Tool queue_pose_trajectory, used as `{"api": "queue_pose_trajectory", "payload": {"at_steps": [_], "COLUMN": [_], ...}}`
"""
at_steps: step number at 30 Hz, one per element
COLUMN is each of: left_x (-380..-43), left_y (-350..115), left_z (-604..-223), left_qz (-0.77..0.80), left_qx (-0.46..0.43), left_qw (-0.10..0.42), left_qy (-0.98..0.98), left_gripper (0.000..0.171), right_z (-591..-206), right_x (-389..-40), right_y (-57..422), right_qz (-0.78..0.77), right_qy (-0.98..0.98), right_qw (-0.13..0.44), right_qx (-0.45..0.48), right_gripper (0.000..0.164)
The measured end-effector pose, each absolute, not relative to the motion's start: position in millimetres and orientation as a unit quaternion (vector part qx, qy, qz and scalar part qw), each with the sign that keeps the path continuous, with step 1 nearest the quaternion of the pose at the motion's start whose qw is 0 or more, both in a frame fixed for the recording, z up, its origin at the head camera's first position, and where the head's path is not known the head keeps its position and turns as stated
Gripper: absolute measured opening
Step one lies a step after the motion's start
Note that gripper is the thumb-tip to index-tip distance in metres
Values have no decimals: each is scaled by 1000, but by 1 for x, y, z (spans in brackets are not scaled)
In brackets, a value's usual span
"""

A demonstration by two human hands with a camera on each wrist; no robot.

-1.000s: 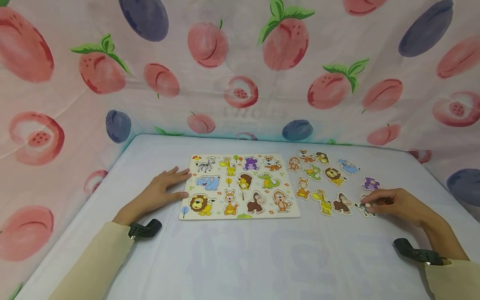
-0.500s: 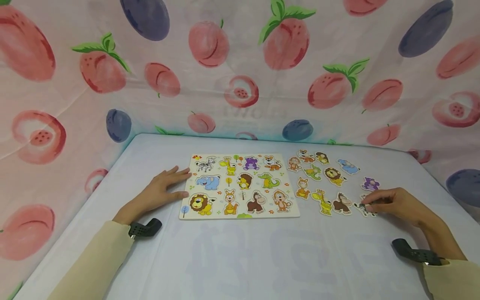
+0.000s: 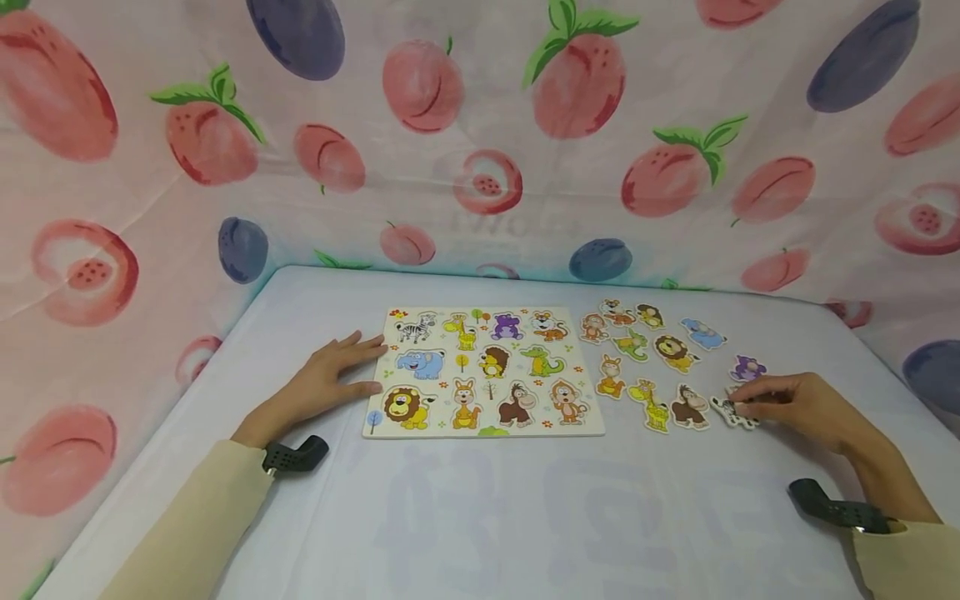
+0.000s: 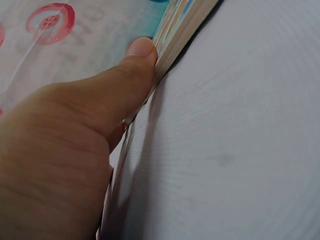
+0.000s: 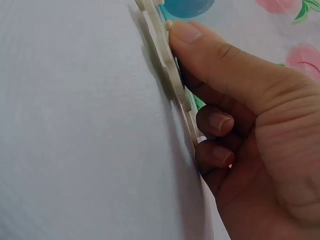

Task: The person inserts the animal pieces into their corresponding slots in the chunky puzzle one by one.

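Note:
A wooden animal puzzle board [image 3: 420,408] lies flat on the table, printed with several animals in three rows. My left hand [image 3: 330,371] rests at its left edge, fingers and thumb extended; in the left wrist view the thumb [image 4: 120,80] lies against the board's side [image 4: 170,55]. On the right, my right hand [image 3: 802,410] pinches the zebra puzzle piece [image 3: 729,412] between thumb and fingers. Seen from the right wrist, a small knob [image 5: 169,24] sits at the thumb tip, and the piece's edge [image 5: 172,75] casts a shadow on the cloth.
Loose animal pieces lie right of the board, among them a giraffe [image 3: 651,408], a gorilla [image 3: 690,408], a lion [image 3: 672,353], a purple hippo [image 3: 747,367] and an elephant [image 3: 702,332]. A fruit-print curtain [image 3: 517,100] stands behind the white-covered table [image 3: 465,517].
The head view has shifted slightly. The zebra piece has risen a little in my right fingers, its edge showing more. My left hand has stayed at the board's edge.

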State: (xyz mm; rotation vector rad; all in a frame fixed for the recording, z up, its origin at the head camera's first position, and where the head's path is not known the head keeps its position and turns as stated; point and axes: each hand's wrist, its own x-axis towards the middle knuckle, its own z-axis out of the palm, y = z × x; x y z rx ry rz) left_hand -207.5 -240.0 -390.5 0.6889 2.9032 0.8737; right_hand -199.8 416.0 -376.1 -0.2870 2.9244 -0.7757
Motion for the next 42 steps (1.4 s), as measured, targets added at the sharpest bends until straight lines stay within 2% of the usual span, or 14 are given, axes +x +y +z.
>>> {"api": "queue_pose_trajectory", "payload": {"at_steps": [15, 22, 42], "left_x": [-206, -207, -205], "left_y": [-239, -239, -239], "left_z": [-389, -392, -392], "left_qz": [284, 281, 286], "left_qx": [214, 219, 197], "left_qw": [16, 11, 16], "left_qy": [935, 934, 938], "left_gripper": [67, 68, 68], "right_z": [-368, -364, -346], "right_x": [-202, -204, -227], "right_y": [407, 398, 345], "right_qz": [-308, -298, -305], "right_qy": [945, 949, 941], "right_qw": [24, 25, -2], "right_qx": [-104, -99, -149], "right_gripper": [26, 30, 25]}}
